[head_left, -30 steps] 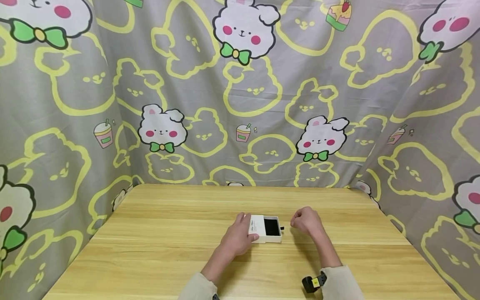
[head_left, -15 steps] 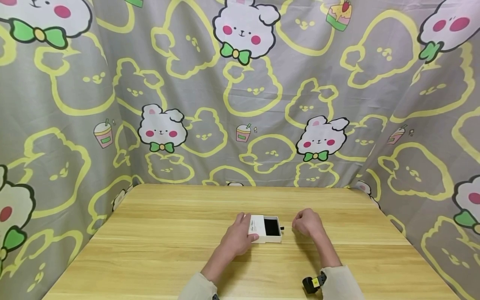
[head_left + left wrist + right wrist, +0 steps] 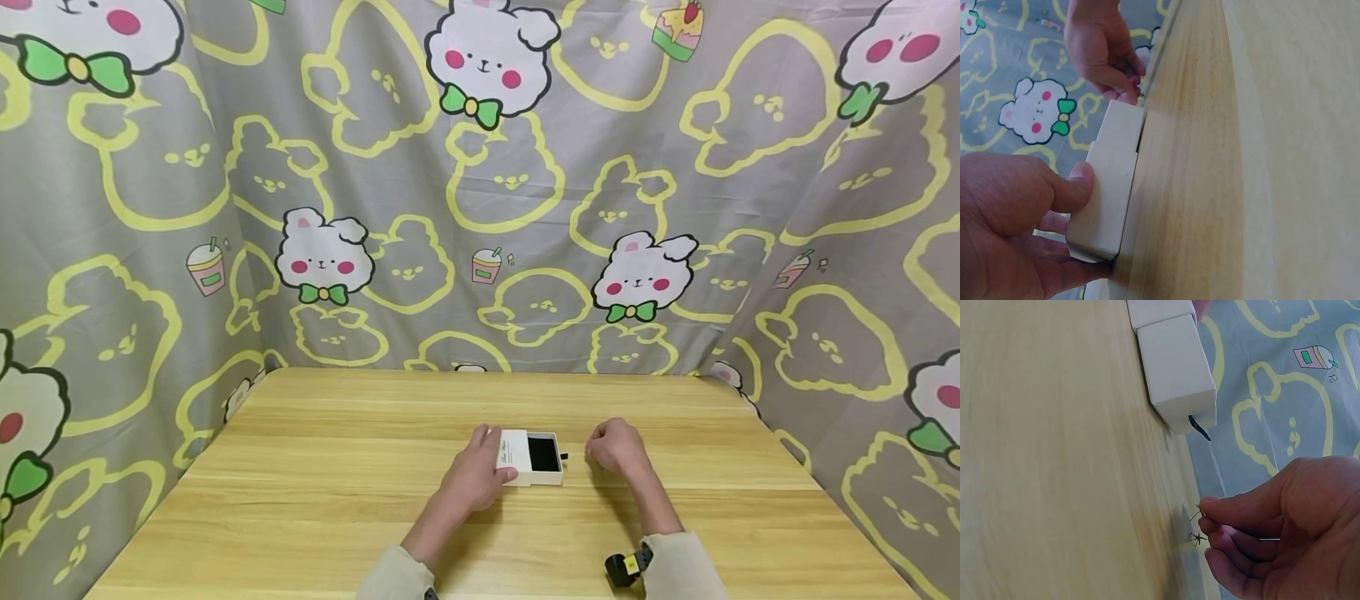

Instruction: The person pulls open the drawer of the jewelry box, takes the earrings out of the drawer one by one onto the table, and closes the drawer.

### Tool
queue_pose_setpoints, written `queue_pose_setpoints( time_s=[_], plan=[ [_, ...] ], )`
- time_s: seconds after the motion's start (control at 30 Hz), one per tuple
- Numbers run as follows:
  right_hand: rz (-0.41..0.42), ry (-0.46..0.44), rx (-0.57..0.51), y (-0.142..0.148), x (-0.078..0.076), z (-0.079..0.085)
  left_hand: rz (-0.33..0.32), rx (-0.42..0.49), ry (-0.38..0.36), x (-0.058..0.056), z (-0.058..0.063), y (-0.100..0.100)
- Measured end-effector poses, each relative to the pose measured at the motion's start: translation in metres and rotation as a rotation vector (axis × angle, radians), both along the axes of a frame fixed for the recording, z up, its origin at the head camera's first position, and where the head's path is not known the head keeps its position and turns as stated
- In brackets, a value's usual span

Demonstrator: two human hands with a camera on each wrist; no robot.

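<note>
A small white drawer-style gift box [image 3: 514,457] lies on the table, its inner tray [image 3: 547,481] slid partly out to the right. Black padding [image 3: 544,455] fills the tray, and a black ribbon tab [image 3: 1199,428] sticks out of its end. My left hand [image 3: 474,473] grips the sleeve, thumb on the near side and fingers on the far side. A short gap right of the tab, my right hand [image 3: 617,445] pinches a tiny, thin, wiry metallic piece [image 3: 1197,538] between thumb and fingers; its exact kind I cannot tell.
The wood-grain table [image 3: 337,417] runs back to a grey curtain [image 3: 420,192] printed with cartoon rabbits, which also hangs along both sides. A black wrist device [image 3: 621,569] sits at my right cuff.
My right hand has shifted slightly to the right, away from the ribbon tab. The left hand and the box have stayed in place.
</note>
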State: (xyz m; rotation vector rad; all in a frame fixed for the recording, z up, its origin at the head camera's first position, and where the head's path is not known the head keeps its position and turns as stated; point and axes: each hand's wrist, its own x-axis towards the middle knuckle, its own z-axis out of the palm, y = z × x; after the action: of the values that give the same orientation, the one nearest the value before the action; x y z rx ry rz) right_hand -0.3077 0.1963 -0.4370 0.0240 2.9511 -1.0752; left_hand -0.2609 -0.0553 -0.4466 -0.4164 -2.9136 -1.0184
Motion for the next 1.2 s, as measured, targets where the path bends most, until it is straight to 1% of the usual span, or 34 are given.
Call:
queue_pose_setpoints(
  time_s=[0.4,0.67,0.93,1.2],
  plan=[
    [0.0,0.027,0.038,0.0005,-0.0002,-0.0015,-0.001,-0.004,-0.001,0.0008,0.0017,-0.0003],
    [0.007,0.022,0.027,0.0008,0.0003,-0.0006,-0.008,-0.017,0.013,-0.0004,0.0004,-0.0002],
    [0.003,0.019,0.033,0.001,-0.0006,-0.003,-0.008,-0.015,0.015,-0.0006,-0.0007,0.0001],
    [0.005,0.014,0.021,0.0004,-0.0006,-0.0027,-0.002,-0.016,0.005,-0.0012,-0.001,0.0]
  ],
)
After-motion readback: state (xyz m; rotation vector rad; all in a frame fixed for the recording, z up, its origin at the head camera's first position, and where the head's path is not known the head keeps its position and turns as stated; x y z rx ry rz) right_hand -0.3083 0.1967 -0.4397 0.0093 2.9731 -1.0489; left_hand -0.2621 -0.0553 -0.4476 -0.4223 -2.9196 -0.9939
